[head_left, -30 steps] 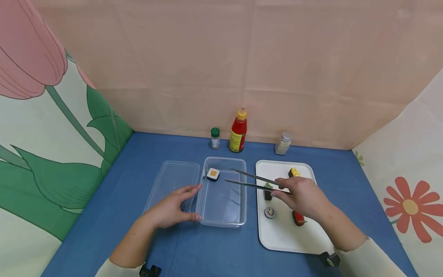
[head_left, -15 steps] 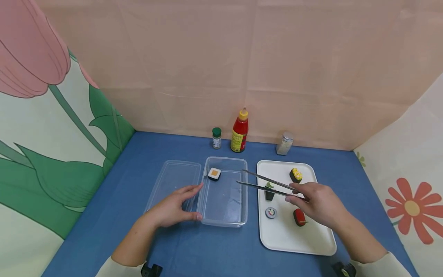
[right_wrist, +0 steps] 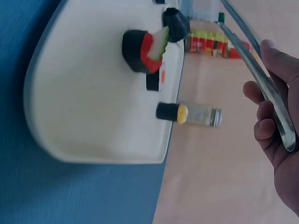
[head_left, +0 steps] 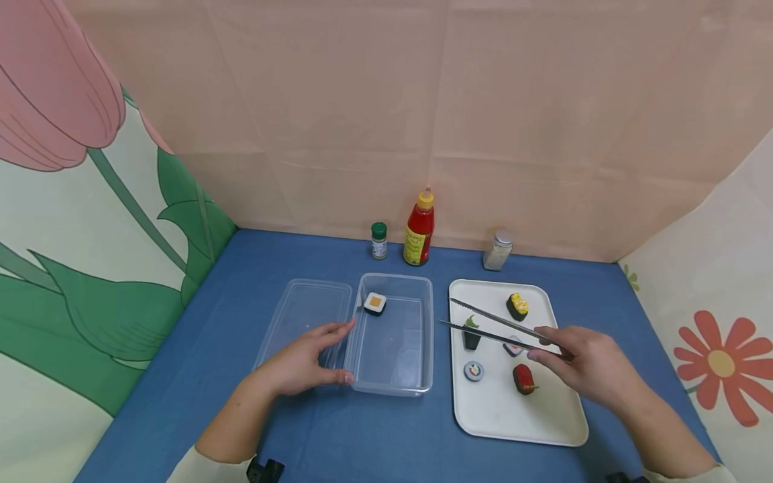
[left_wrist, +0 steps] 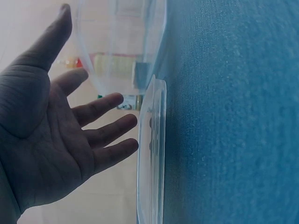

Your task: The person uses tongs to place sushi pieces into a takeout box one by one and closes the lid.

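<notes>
My left hand (head_left: 304, 362) is spread over the clear lid (head_left: 311, 305), fingertips at the left wall of the clear plastic container (head_left: 392, 389); contact is unclear. A sushi piece (head_left: 375, 304) with a yellow-orange square on top lies in the container's far left corner. My right hand (head_left: 594, 359) grips metal tongs (right_wrist: 279, 114), their tips apart with nothing between them, over the white tray (head_left: 513, 422). On the tray are a yellow-topped sushi (head_left: 517, 306), a dark piece with green (head_left: 472, 337), a round roll (head_left: 474, 371), a red-topped sushi (head_left: 524, 379) and a white piece partly behind the tongs.
Along the back of the blue table (head_left: 362, 443) stand a green-capped spice jar (head_left: 378, 241), a red sauce bottle (head_left: 419, 231) with a yellow cap and a silver-capped shaker (head_left: 498, 251). Beyond them rises a beige cloth wall (head_left: 302, 134).
My right hand has drawn the tongs rightward, from over the container to over the tray, uncovering the yellow-topped sushi and part of a white piece. My left hand stays in place.
</notes>
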{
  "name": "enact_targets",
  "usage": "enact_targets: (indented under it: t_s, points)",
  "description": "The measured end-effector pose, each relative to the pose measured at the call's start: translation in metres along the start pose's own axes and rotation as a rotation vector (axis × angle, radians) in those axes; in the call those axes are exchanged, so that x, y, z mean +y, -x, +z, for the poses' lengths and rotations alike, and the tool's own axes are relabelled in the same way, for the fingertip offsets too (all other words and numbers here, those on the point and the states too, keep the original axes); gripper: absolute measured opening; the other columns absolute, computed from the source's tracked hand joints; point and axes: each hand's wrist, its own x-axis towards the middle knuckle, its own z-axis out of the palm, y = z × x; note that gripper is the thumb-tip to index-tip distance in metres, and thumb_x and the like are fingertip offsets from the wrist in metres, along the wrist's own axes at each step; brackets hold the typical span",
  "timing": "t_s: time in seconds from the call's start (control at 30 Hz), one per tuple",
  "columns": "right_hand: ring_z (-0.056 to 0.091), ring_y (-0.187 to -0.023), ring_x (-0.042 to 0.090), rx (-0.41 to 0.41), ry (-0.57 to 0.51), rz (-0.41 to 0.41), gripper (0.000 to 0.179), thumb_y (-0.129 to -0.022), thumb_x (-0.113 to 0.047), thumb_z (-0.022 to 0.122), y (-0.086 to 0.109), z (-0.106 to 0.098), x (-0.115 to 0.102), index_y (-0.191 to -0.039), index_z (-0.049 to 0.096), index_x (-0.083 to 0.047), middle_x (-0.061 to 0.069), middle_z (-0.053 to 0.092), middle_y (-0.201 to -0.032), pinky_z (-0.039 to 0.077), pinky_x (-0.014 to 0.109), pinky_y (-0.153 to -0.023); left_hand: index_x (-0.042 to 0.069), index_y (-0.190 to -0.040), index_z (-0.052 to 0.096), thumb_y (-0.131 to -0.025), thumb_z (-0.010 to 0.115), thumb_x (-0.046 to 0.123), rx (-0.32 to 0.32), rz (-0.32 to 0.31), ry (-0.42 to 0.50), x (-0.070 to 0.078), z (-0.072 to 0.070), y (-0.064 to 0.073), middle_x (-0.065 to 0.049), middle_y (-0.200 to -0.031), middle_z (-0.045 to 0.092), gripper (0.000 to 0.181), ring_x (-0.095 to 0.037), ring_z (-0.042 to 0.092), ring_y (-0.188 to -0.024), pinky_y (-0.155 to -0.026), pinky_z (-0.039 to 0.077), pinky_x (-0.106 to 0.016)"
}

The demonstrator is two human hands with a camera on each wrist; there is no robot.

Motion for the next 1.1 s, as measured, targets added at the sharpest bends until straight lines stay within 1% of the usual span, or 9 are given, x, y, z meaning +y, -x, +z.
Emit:
enact_targets:
  t_s: [0.1, 0.27, 0.4, 0.63, 0.8, 1.03, 1.1]
  points:
    - [0.038, -0.06, -0.004, -0.026, 0.016, 0.043, 0.043, -0.074, -0.028, 0.095, 0.005, -0.005, 0.003, -0.11, 0.082, -0.01, -0.022, 0.049, -0.069, 0.034, 0.016, -0.05, 0.036, -0.164, 0.032, -0.081, 0.085, 0.055, 0.001, -0.005, 0.001, 0.001, 0.0, 0.0, -0.01, -0.166, 0.034, 0.099, -0.043, 0.031, -0.151, -0.112, 0.033, -0.068]
    - [0.042, -0.061, -0.002, -0.11, 0.048, 0.142, 0.043, -0.073, -0.026, 0.096, 0.013, -0.011, 0.004, -0.11, 0.082, -0.01, -0.019, 0.06, -0.072, 0.04, 0.02, -0.05, 0.036, -0.163, 0.033, -0.082, 0.085, 0.054, 0.003, -0.012, 0.006, 0.001, 0.001, -0.001, -0.011, -0.166, 0.034, 0.099, -0.043, 0.031, -0.151, -0.113, 0.033, -0.068]
    - [0.045, -0.062, -0.001, -0.158, 0.06, 0.186, 0.043, -0.073, -0.027, 0.096, 0.017, -0.015, 0.006, -0.11, 0.082, -0.01, -0.018, 0.062, -0.073, 0.042, 0.021, -0.05, 0.037, -0.163, 0.032, -0.081, 0.085, 0.055, 0.003, -0.013, 0.005, 0.001, 0.001, -0.002, -0.011, -0.166, 0.033, 0.099, -0.043, 0.031, -0.151, -0.113, 0.033, -0.068]
    - [0.048, -0.065, 0.002, -0.227, 0.058, 0.255, 0.046, -0.075, -0.03, 0.095, 0.02, -0.02, 0.008, -0.115, 0.081, -0.012, -0.017, 0.065, -0.076, 0.045, 0.022, -0.052, 0.035, -0.164, 0.033, -0.08, 0.085, 0.056, 0.003, 0.001, 0.016, 0.0, 0.001, 0.0, -0.012, -0.166, 0.034, 0.1, -0.044, 0.031, -0.151, -0.112, 0.033, -0.068]
    - [0.049, -0.064, 0.001, -0.235, 0.059, 0.281, 0.048, -0.074, -0.032, 0.096, 0.025, -0.023, 0.01, -0.115, 0.082, -0.013, -0.017, 0.066, -0.077, 0.046, 0.021, -0.052, 0.034, -0.164, 0.033, -0.08, 0.085, 0.055, 0.004, 0.004, 0.021, -0.001, 0.001, 0.0, -0.011, -0.166, 0.034, 0.1, -0.044, 0.031, -0.15, -0.112, 0.033, -0.069]
    - [0.047, -0.063, 0.0, -0.249, 0.062, 0.284, 0.048, -0.073, -0.033, 0.096, 0.028, -0.024, 0.013, -0.115, 0.082, -0.015, -0.018, 0.064, -0.076, 0.045, 0.021, -0.051, 0.037, -0.163, 0.032, -0.081, 0.086, 0.054, 0.001, -0.01, 0.019, 0.001, 0.0, 0.0, -0.011, -0.166, 0.034, 0.1, -0.044, 0.031, -0.151, -0.113, 0.033, -0.068]
    - [0.046, -0.063, 0.001, -0.247, 0.069, 0.28, 0.048, -0.072, -0.033, 0.097, 0.028, -0.023, 0.014, -0.114, 0.082, -0.015, -0.018, 0.064, -0.076, 0.044, 0.021, -0.051, 0.036, -0.164, 0.032, -0.081, 0.086, 0.055, 0.0, -0.009, 0.019, 0.001, 0.0, -0.001, -0.011, -0.166, 0.034, 0.1, -0.044, 0.031, -0.15, -0.113, 0.033, -0.068]
